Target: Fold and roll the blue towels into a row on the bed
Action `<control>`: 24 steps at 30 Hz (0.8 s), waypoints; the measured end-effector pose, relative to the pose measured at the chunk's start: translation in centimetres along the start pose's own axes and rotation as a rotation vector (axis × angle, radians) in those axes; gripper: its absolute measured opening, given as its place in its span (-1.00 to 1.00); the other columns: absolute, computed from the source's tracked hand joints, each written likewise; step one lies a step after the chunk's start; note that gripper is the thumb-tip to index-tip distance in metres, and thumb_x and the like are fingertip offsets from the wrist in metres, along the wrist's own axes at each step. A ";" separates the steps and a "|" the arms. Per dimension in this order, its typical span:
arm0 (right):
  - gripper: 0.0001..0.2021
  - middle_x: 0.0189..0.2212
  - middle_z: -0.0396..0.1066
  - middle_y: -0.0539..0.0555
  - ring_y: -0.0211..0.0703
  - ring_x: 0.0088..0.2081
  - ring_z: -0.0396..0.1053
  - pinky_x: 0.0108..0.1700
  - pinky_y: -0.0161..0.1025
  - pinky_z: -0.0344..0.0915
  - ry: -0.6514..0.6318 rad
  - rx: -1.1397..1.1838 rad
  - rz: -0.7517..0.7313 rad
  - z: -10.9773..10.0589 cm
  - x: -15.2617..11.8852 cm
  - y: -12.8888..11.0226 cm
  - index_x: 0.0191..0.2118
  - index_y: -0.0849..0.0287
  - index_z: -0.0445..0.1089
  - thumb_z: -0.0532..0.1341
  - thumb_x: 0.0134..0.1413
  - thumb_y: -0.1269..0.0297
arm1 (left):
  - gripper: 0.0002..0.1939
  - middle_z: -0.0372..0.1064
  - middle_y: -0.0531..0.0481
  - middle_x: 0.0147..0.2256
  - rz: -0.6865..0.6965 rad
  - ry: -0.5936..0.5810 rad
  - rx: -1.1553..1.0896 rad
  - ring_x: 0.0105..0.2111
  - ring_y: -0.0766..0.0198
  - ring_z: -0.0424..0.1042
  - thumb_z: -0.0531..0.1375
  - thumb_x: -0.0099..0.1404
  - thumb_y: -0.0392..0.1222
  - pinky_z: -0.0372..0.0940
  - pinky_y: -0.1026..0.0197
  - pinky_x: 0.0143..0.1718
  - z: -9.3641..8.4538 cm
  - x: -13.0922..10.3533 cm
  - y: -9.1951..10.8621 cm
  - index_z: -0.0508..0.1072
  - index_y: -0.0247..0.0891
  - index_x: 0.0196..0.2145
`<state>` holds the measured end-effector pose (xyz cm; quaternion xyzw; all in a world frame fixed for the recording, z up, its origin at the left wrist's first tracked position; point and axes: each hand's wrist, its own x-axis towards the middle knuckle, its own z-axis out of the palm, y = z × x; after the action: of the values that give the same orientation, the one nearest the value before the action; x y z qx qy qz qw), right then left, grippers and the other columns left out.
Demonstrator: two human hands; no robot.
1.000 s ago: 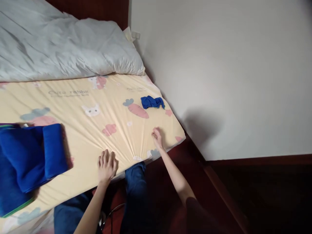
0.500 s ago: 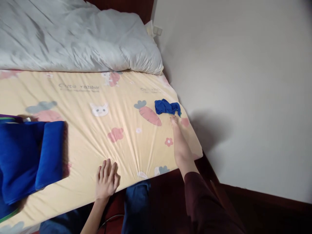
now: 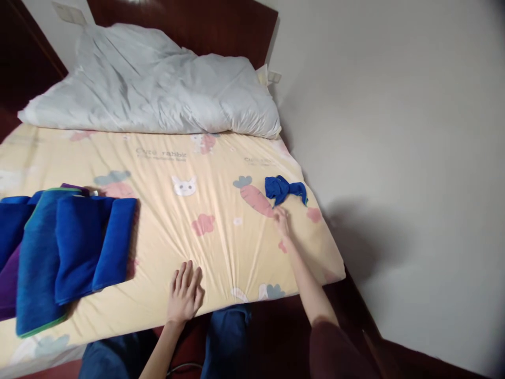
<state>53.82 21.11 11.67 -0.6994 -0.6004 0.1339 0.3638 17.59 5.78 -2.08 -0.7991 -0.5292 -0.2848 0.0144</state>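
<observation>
A small crumpled blue cloth (image 3: 278, 189) lies on the yellow patterned sheet (image 3: 158, 221) near the bed's right side. My right hand (image 3: 281, 221) reaches to its lower edge, fingers bent and fingertips at a corner of the cloth. My left hand (image 3: 184, 292) rests flat on the sheet by the front edge, fingers spread, holding nothing. Larger folded blue cloths (image 3: 81, 242) with green trim and some purple lie at the left of the bed.
A rumpled grey-white quilt (image 3: 165, 95) lies across the far end, before a dark wooden headboard (image 3: 205, 26). A pale wall (image 3: 394, 131) stands along the right side. My legs are at the bed's front edge.
The view has shifted, showing more of the left side. My right hand has moved left along the small cloth, whose shape has changed, with a corner now pointing down. My left hand stays flat.
</observation>
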 end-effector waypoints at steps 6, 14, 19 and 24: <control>-0.66 0.06 0.47 0.17 0.12 0.10 0.44 0.16 0.11 0.39 -0.113 0.440 0.306 8.9 -29.1 -4.4 0.05 -0.06 0.53 0.08 0.37 0.03 | -0.26 -0.11 -0.21 0.45 -0.029 -0.011 -0.051 0.41 -0.20 0.03 0.18 0.29 -0.27 -0.01 -0.25 0.39 0.6 -0.5 -0.1 0.17 -0.15 0.40; -0.71 -0.50 0.39 -0.12 0.06 -0.36 0.42 -0.25 0.16 0.42 -0.232 0.456 0.339 12.9 -42.6 -10.5 -0.54 -0.28 0.44 0.23 -0.03 -0.28 | -0.40 -0.01 -0.30 0.42 -0.097 -0.095 -0.135 0.43 -0.23 -0.03 0.16 0.30 -0.17 -0.08 -0.31 0.39 0.4 -0.4 -0.1 0.34 -0.27 0.28; -0.84 -0.36 0.47 0.04 -0.08 -0.33 0.39 -0.15 -0.07 0.41 -0.236 0.449 0.040 4.5 -32.8 -11.7 -0.26 0.01 0.53 0.31 0.13 0.08 | -0.45 0.06 -0.35 0.39 -0.138 -0.184 -0.188 0.43 -0.23 -0.04 0.09 0.35 -0.12 -0.08 -0.35 0.38 -1.5 1.0 0.3 0.36 -0.32 0.25; -0.82 -0.24 0.51 0.13 -0.04 -0.15 0.45 -0.01 -0.10 0.39 0.045 0.428 -0.002 -1.3 -29.8 -12.1 -0.20 0.10 0.52 0.22 0.29 0.16 | -0.56 0.22 -0.30 0.30 -0.080 -0.311 -0.353 0.35 -0.10 0.14 0.04 0.35 -0.18 0.13 -0.24 0.34 -6.1 -3.4 -0.5 0.42 -0.28 0.14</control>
<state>38.35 -7.13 13.22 -0.6084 -0.5509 0.2422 0.5174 13.57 1.18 1.31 -0.8021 -0.4982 -0.2466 -0.2184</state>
